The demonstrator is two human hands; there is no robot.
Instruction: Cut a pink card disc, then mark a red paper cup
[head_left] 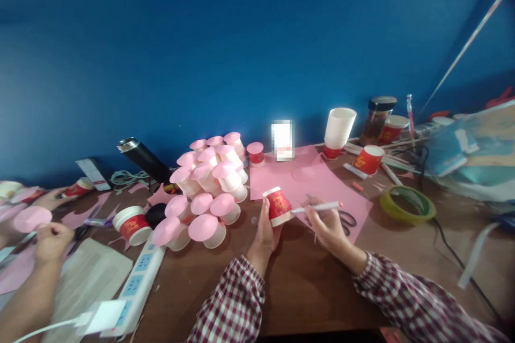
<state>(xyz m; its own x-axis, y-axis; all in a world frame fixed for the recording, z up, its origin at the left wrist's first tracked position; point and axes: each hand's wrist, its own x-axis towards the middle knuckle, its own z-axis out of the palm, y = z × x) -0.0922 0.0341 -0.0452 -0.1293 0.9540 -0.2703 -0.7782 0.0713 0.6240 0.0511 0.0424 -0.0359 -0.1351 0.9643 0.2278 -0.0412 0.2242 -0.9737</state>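
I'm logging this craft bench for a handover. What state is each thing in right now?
left hand: gripping the red paper cup
red paper cup: upside down on the pink sheet
right hand: holding the white pen
white pen: tip at the cup's base
pink sheet: lying flat
pink-capped cups: piled
stacked white cups: nested, upside down
jar: lidded
tape roll: lying flat
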